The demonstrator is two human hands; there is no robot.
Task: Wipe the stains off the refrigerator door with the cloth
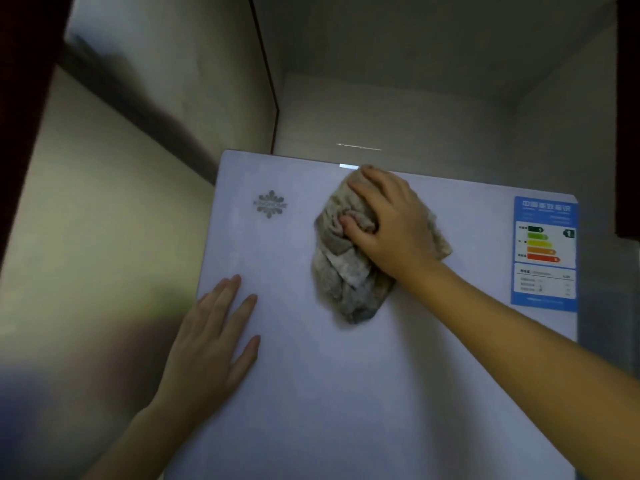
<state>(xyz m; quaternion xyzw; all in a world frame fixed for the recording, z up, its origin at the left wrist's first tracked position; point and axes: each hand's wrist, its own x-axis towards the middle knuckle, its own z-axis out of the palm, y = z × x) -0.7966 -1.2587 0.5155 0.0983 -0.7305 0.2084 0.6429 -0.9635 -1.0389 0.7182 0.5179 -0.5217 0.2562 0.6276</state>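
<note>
The white refrigerator door (346, 375) fills the lower middle of the head view. A crumpled beige-grey cloth (343, 271) is pressed against its upper part. My right hand (391, 223) lies on the cloth's upper half, fingers curled into the fabric, close to the door's top edge. My left hand (214, 341) rests flat on the door near its left edge, fingers spread and holding nothing. No stain stands out on the door in this blurred view.
A snowflake brand logo (270, 204) sits at the door's upper left. A blue energy label (544, 254) covers the upper right corner. A pale wall (104, 202) stands close on the left, and a wall corner rises behind the refrigerator top.
</note>
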